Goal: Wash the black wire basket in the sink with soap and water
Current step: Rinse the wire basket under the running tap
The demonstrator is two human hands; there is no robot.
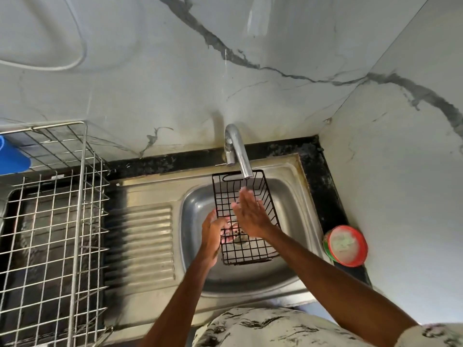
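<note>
We're looking down into the sink point(198, 204), and there's the black wire basket point(253, 249), sitting in the basin, open side up. Its long axis runs near to far, leaning a little left at the far end, which sits right under the tap point(238, 151).

The left grip point(213, 236) is curled round the basket's left long rim, and we can see the fingers through the mesh. The right grip point(250, 214) is spread flat with straight fingers over the middle of the basket, fingertips just below the spout. Any stream of water there is too faint for us to call.

To the left are the ribbed drainboard point(142, 241) and a silver wire rack point(50, 234), with a blue thing point(12, 156) cut off at the edge. On the right, a red-rimmed tub point(347, 245) stands on the black desk point(323, 186), its contents pale and blurry. The drain point(238, 234) shows only partly behind wires and hands.
</note>
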